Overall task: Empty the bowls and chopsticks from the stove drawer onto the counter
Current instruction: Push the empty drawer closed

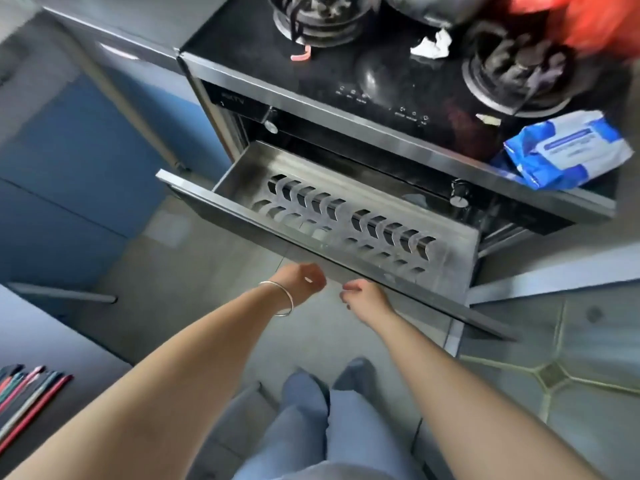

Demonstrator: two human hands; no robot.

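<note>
Drawer (242,171) of the stove stands pulled out under the black glass cooktop (391,64), and its steel rack (346,220) with two rows of curved slots shows no bowls in the part we can see. Up top, two burners, the left burner (311,19) and the right burner (512,77), sit on the glass, with a crumpled white tissue (431,45) between them, a small pink strip (300,56) by the left one, and a blurred red object (581,22) at the upper right edge. A blue and white packet (564,150) lies on the stove's near right corner. Blue cabinet fronts (69,150) run along the left, grey floor tiles (194,271) below, patterned tiles (554,375) to the right. Chopsticks (31,393), a coloured bundle in red, pink, green and grey, lie on the grey counter (41,341) at the lower left corner, well apart from the drawer. Now the hands: both reach forward just below the drawer's front panel (398,282). Left hand (306,278), a silver bangle (282,297) on its wrist, is loosely curled, fingers bent in, holding nothing. Right hand (363,297) is also half closed and empty, fingertips near the panel's lower edge; whether it touches the panel is hard to tell through the blur. The two hands hang close together, a small gap between them. Blue trouser legs (329,427) show underneath.
</note>
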